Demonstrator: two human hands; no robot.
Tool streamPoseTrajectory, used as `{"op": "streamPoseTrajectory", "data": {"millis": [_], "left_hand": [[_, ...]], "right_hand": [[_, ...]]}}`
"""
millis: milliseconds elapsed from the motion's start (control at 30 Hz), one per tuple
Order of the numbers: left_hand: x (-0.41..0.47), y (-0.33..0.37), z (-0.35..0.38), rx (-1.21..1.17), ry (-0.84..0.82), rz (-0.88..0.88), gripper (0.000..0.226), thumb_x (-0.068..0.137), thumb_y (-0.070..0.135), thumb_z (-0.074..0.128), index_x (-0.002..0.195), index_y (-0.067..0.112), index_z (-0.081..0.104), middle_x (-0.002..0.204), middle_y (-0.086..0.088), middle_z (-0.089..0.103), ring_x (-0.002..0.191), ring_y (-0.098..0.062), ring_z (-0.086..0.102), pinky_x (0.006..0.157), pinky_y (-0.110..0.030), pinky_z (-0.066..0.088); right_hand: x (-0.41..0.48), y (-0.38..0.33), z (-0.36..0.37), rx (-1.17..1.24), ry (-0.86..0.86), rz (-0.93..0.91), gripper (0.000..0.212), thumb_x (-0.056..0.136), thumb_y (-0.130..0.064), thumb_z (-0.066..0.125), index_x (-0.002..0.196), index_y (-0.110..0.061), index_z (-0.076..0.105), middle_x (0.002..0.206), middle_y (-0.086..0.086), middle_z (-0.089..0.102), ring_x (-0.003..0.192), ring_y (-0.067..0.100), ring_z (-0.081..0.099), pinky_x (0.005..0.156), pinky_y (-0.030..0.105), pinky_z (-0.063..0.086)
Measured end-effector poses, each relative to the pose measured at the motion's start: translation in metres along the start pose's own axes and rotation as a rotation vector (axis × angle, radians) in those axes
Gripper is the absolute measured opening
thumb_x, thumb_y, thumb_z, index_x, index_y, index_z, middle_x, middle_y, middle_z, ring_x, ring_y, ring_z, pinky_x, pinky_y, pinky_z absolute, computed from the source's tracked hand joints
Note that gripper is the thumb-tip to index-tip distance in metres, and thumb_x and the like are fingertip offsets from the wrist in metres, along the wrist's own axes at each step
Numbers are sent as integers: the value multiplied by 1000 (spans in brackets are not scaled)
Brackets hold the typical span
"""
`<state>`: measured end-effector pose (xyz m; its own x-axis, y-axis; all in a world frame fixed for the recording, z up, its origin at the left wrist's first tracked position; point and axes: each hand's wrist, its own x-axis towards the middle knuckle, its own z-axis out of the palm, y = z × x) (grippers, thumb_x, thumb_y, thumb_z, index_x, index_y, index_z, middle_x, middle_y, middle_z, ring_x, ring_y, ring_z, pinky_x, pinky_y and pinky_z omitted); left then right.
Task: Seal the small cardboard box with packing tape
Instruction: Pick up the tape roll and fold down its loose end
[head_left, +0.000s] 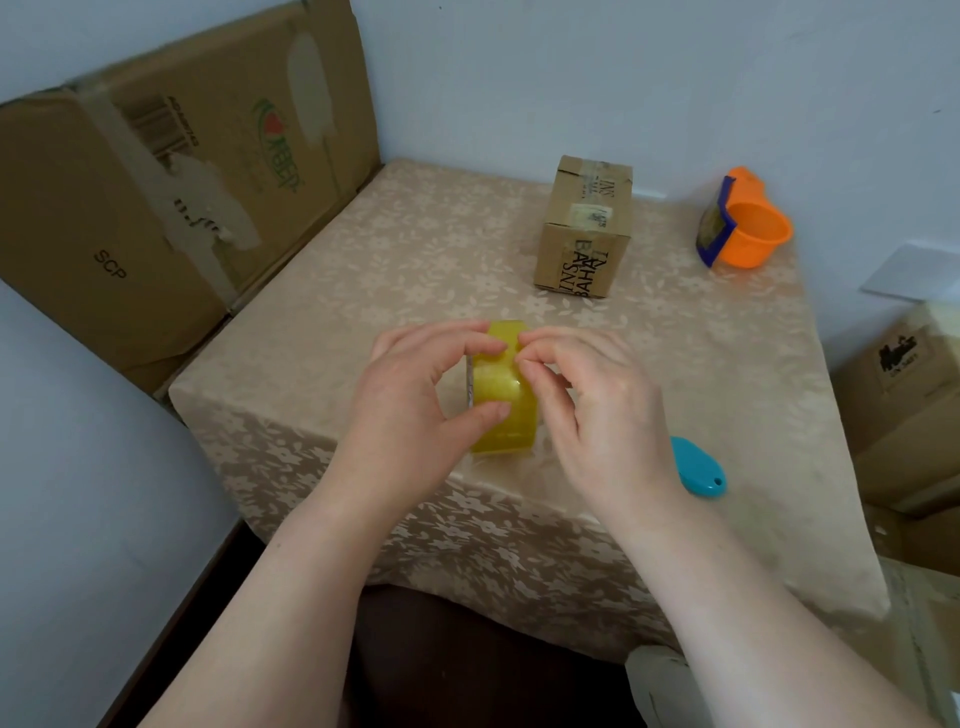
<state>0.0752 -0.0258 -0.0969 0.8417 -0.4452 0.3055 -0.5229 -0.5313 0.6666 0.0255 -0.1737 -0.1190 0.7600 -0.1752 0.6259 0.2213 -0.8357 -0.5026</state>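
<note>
Grips tape roll (506, 415) with left hand (415, 395), pinches at its end with right hand (597, 410); next likely needs a strip peeled for small cardboard box (584, 228).

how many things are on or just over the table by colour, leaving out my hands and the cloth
yellow: 1, the tape roll
brown: 1, the small cardboard box
orange: 1, the cup
teal: 1, the oval tool
total: 4
</note>
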Motion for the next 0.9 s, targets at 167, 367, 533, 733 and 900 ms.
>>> {"op": "streamPoseTrajectory", "data": {"millis": [167, 367, 533, 733, 900], "left_hand": [[0, -3, -1, 5, -1, -9, 47, 64, 33, 79, 106, 42, 61, 113, 37, 48, 121, -6, 40, 95, -8, 24], [1, -5, -1, -37, 1, -17, 46, 65, 32, 79, 104, 44, 60, 113, 39, 47, 121, -7, 42, 97, -13, 26], [0, -3, 2, -82, -9, -7, 35, 68, 27, 78, 95, 41, 62, 115, 34, 52, 119, -10, 41, 96, -12, 27], [-2, -2, 2, 58, 114, 106, 8, 76, 27, 69, 83, 24, 70, 105, 18, 61, 113, -19, 42, 92, -15, 31], [-2, 0, 4, 109, 140, 126, 10, 79, 27, 62, 78, 19, 69, 95, 16, 63, 104, -16, 47, 86, -10, 33]], "right_hand": [[3, -4, 2, 105, -61, 116, 10, 87, -14, 57, 82, -9, 64, 104, 4, 68, 97, 22, 62, 82, 40, 53], [10, -3, -7, 276, -262, 258, 11, 92, -12, 56, 83, -13, 63, 116, -7, 57, 104, 7, 55, 86, 20, 47], [12, 4, -12, 369, -339, 322, 12, 92, -14, 56, 84, -11, 65, 122, -8, 57, 106, 7, 57, 87, 22, 48], [11, 0, -15, 428, -328, 308, 21, 91, -14, 57, 75, -28, 58, 117, -9, 58, 101, -5, 56, 78, 8, 46], [11, 0, -16, 385, -341, 282, 7, 84, -19, 66, 84, -25, 63, 118, -16, 61, 110, -2, 56, 89, 22, 50]]}}
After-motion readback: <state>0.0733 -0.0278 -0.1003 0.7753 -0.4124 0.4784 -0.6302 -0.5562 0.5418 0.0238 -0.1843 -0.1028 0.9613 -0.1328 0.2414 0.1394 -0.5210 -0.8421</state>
